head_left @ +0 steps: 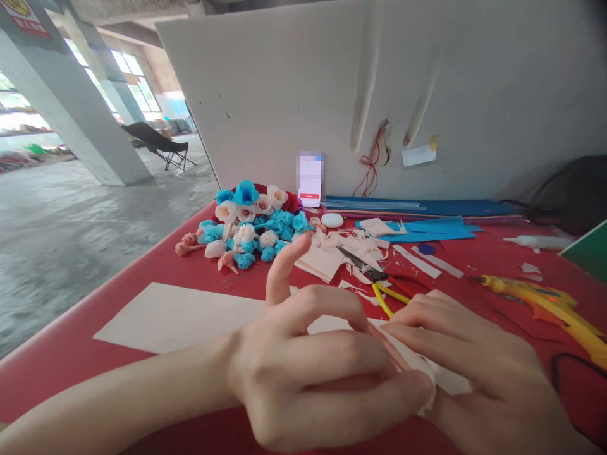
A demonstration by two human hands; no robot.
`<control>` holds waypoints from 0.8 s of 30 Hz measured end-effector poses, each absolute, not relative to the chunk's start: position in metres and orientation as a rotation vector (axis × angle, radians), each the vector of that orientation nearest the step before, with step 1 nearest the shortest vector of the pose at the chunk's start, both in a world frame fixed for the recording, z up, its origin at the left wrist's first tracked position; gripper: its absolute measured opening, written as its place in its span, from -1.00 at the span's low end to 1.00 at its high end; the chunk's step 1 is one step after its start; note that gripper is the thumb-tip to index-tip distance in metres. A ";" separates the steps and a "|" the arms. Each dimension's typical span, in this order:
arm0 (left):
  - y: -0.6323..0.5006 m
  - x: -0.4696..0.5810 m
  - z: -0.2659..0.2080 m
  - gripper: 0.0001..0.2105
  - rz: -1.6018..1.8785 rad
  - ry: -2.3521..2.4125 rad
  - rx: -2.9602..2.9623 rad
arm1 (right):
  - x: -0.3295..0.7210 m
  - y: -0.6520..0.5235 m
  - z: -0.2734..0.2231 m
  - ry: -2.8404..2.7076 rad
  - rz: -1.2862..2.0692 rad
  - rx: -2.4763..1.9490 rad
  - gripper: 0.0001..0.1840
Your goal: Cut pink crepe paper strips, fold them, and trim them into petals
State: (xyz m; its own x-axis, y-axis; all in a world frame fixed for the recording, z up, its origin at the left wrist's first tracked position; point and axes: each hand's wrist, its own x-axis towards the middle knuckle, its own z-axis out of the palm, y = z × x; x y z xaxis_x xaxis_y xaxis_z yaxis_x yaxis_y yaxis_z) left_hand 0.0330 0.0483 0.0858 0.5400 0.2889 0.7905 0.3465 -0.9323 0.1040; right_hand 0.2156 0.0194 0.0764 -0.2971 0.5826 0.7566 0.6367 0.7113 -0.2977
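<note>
My left hand [327,366] is closed, thumb and fingers pinching a folded piece of pale pink crepe paper [405,354], its index or little finger raised apart. My right hand [484,360] grips the same paper from the other side, fingertips on its upper edge. Most of the paper is hidden behind the fingers. Beneath the left wrist lies a flat pale sheet [175,319]. Just beyond the hands are scissors [363,265] with dark blades and yellow-and-red handles, resting among cut paper scraps [327,256].
Blue, white and pink paper flowers [246,230] are heaped at the back left. A phone [310,180] leans on the white panel [284,82]. Blue paper sheets [427,229] lie behind. A yellow glue gun [535,297] with its cord sits at the right on the red table [61,392].
</note>
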 end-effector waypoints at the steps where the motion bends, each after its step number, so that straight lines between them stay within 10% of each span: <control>1: 0.050 0.034 0.086 -0.83 -1.407 -0.472 -2.668 | 0.215 0.019 0.077 -1.981 -0.072 -0.937 -0.91; 13: 0.079 0.043 0.094 -0.96 -1.171 -0.773 -3.686 | 0.217 0.025 0.067 -2.104 -0.005 -1.057 -0.81; 24: 0.098 0.047 0.079 -0.82 -1.229 -1.455 -3.945 | 0.234 0.042 0.065 -1.610 0.800 -1.428 -0.81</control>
State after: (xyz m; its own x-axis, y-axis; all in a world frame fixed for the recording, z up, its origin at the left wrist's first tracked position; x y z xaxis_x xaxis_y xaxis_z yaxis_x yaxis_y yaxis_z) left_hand 0.0469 0.0983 0.0793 0.7495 0.6616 0.0209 0.1309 -0.1791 0.9751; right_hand 0.2338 0.0417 0.0646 -0.0194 0.9862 0.1643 0.4647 0.1544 -0.8719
